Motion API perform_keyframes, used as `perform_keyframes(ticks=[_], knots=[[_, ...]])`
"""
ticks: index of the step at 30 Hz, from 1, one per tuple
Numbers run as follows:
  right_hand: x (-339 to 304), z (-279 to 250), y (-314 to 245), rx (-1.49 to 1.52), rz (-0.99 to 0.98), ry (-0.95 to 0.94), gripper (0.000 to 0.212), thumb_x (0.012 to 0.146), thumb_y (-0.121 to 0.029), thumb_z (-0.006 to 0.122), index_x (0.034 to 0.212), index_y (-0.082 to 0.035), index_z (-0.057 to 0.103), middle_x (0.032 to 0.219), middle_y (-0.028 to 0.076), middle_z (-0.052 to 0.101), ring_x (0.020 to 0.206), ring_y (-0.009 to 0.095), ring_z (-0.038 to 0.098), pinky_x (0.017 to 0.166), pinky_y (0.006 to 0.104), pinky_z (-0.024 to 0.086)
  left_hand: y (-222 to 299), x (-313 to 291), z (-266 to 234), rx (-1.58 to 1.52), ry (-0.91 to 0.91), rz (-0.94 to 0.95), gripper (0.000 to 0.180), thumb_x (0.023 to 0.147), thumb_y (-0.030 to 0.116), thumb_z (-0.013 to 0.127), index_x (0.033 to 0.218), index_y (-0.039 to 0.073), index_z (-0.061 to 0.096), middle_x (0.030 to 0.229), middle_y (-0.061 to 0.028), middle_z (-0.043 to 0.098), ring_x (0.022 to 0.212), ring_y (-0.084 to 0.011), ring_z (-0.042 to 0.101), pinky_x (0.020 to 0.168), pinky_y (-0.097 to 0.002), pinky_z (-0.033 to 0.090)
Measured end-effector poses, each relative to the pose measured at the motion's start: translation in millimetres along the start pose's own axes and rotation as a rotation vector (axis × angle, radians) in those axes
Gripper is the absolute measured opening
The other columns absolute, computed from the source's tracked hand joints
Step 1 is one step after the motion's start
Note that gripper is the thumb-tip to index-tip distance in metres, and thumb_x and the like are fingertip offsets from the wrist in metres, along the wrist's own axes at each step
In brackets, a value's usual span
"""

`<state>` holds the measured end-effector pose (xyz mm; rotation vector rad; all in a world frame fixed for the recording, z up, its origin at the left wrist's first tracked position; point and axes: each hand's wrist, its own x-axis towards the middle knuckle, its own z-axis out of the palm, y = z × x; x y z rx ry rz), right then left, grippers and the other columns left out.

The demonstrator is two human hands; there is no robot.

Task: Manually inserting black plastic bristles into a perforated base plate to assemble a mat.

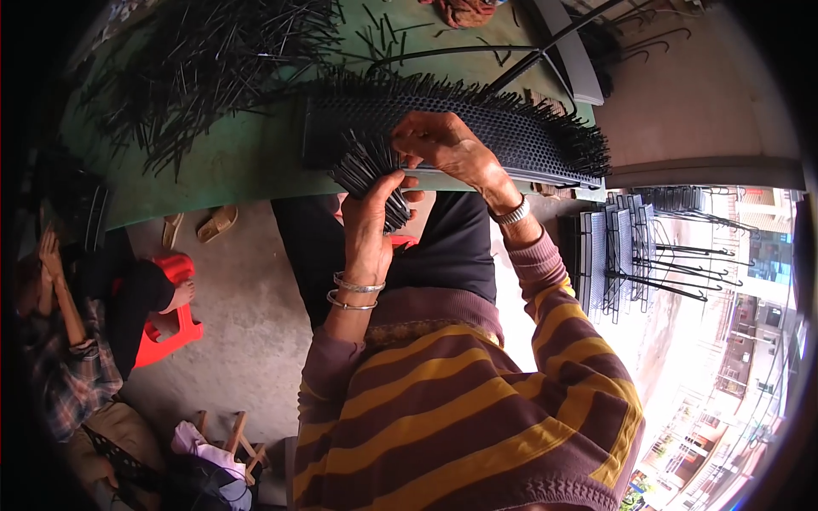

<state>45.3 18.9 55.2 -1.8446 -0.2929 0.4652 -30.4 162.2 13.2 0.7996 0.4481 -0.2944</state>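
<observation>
My left hand (370, 223) is closed around a bundle of thin black sticks (363, 167), which fan out toward the table. Just above the bundle, my right hand (445, 146) has its fingertips pinched together; whatever is between them is too small to make out. Beyond both hands lies a long black board (498, 140) full of small holes, at the table's near edge. Many short black sticks (443, 85) stand upright along its far side, and more crowd its right end (588, 145).
A heap of loose black sticks (226, 64) covers the far left of the green table (264, 162). Black metal rods (537, 60) rise behind the board. Stacked perforated racks (609, 251) stand at right. Another person (72, 375) sits at left by a red stool (175, 328).
</observation>
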Motion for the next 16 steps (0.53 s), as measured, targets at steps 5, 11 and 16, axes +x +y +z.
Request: perform_keyframes(ticks=[5,11,16], knots=[[2.5,1.6,8.9,0.078,-0.011,0.053,0.015,0.09,-0.014,0.062,0.094,0.0,0.065,0.075,0.003,0.063,0.066,0.01,0.06,0.061,0.0244,0.049,3.4,2.0,1.1,-0.032,-0.001,0.042,0.021,0.084,0.014,0.068,0.101,0.002,0.068,0.082,-0.0072,0.071,0.065,-0.0157,0.069,0.048,-0.0236,0.049],[0.0,-0.8,10.1,0.18,-0.015,0.048,0.015,0.091,-0.014,0.062,0.093,0.0,0.064,0.075,0.003,0.062,0.067,0.008,0.059,0.062,0.0226,0.05,4.0,4.7,-0.8,0.029,0.033,0.006,0.02,0.083,0.015,0.068,0.099,0.002,0.068,0.082,-0.0088,0.071,0.063,-0.0174,0.069,0.049,-0.0254,0.05],[-3.7,-14.0,9.5,0.19,-0.003,0.057,0.013,0.091,-0.012,0.064,0.1,-0.002,0.065,0.08,0.001,0.064,0.073,0.008,0.063,0.07,0.0222,0.052,-0.1,5.0,-0.9,-0.024,0.028,-0.013,0.026,0.082,0.018,0.071,0.102,0.001,0.067,0.085,-0.0093,0.071,0.073,-0.0178,0.071,0.05,-0.0254,0.051]])
